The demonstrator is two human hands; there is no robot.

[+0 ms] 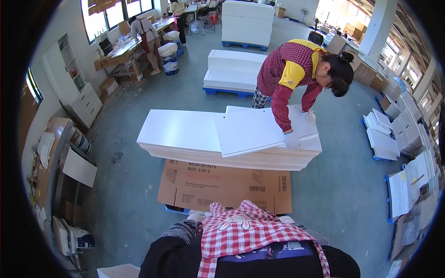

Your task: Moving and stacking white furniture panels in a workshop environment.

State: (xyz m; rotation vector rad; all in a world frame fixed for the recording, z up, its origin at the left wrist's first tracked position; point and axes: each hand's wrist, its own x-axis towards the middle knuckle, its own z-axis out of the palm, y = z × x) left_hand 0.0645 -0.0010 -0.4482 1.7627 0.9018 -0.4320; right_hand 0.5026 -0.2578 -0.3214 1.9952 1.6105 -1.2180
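My left hand (198, 216), in a pale glove, is at the near edge of a flat brown cardboard box (227, 187), left of my checked apron (241, 231). Only a bit of my right hand (286, 219) shows past the apron, by the box's near right corner. The fingers of both hands are hidden, so I cannot tell what they hold. Just beyond the box stands a long stack of white boards (181, 132). One loose white board (250, 132) lies askew on top, and a co-worker's gloved hand (291, 139) touches its right end.
A co-worker (296, 74) bends over the stack from the far side. Behind are white panels on blue pallets (227, 91). More panel stacks (382, 134) line the right. A cluttered workbench (48, 153) runs along the left, with a chair (69, 236) near it.
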